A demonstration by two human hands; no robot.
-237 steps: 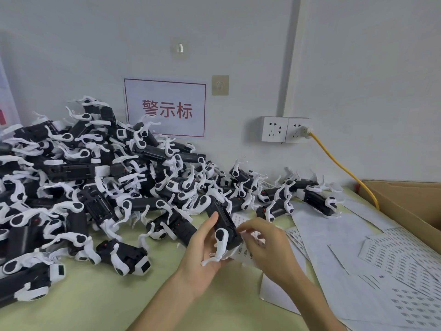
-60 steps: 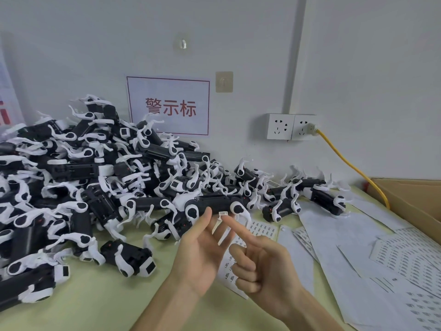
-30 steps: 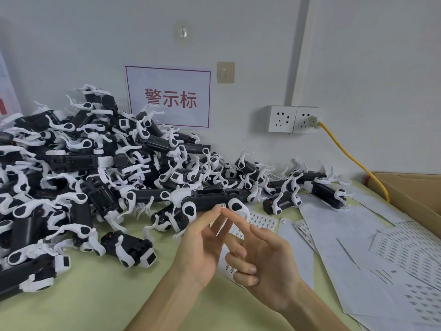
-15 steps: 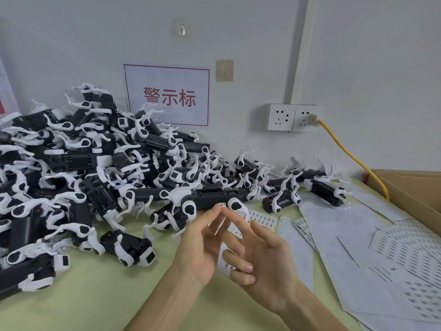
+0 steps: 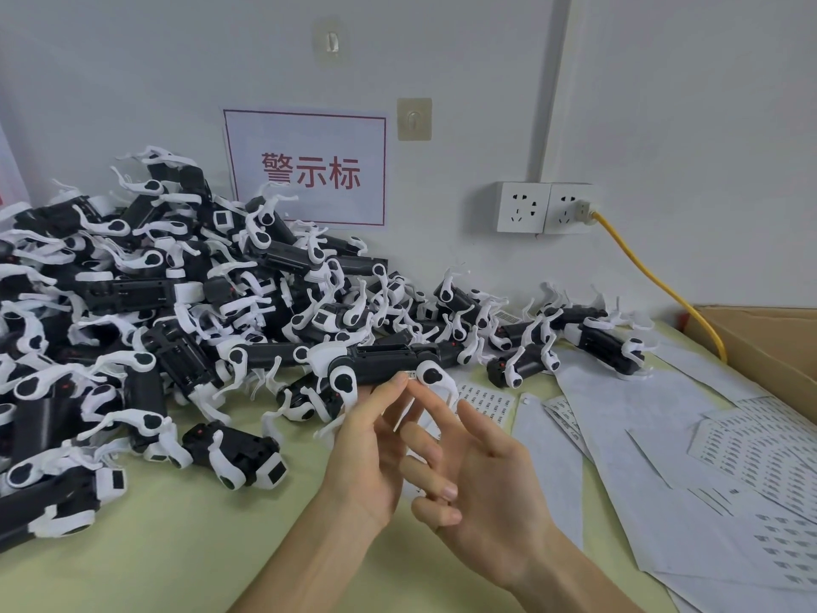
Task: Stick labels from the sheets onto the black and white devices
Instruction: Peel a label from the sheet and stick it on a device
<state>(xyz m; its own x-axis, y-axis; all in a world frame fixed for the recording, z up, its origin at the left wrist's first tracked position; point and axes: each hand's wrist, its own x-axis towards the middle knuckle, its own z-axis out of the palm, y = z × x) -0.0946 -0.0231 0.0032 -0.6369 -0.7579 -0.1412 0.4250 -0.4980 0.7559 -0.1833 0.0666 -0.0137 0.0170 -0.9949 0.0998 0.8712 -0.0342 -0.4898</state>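
Observation:
A black and white device (image 5: 384, 360) is held up in front of the pile by my left hand (image 5: 367, 457). Its thumb tip reaches the device's lower edge; the fingers behind are mostly hidden. A small white label (image 5: 412, 375) sits on that edge beside the thumb tip. My right hand (image 5: 486, 488) touches the label with its straight index fingertip while its other fingers curl loosely and hold nothing. A big pile of devices (image 5: 154, 294) fills the left of the table. Label sheets (image 5: 486, 398) lie just behind my hands.
More label sheets (image 5: 760, 449) and blank backing paper cover the table's right side. A cardboard box (image 5: 760, 342) stands at the far right, with a yellow cable (image 5: 663, 285) running to the wall sockets (image 5: 544, 207). One device (image 5: 238, 453) lies apart near the front.
Eight seconds ago my right hand was pinching at the device's lower end. Over the last two seconds the device turned level and my right index fingertip closed onto the label.

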